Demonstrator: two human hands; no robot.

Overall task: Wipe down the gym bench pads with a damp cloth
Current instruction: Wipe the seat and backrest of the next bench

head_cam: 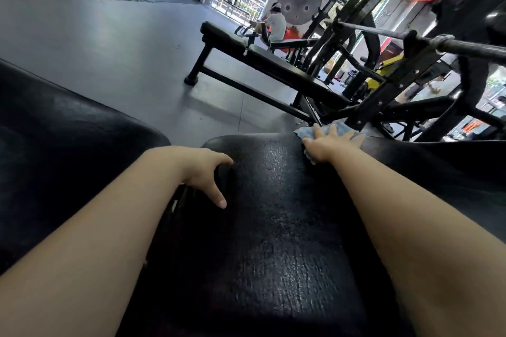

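A black, cracked vinyl bench pad (273,213) fills the middle of the view, glossy with wet streaks. My right hand (328,142) lies flat with spread fingers on a light blue cloth (342,130), pressing it onto the pad's far right edge. My left hand (204,169) rests on the pad's left side, thumb pointing down on top and fingers curled over the left edge. A second black pad (54,131) lies to the left, separated by a narrow gap.
Another black bench (260,63) stands on the grey floor (109,35) ahead. A black rack frame with a barbell (410,35) rises on the right. A seated person in a white shirt (276,24) is further back near the windows.
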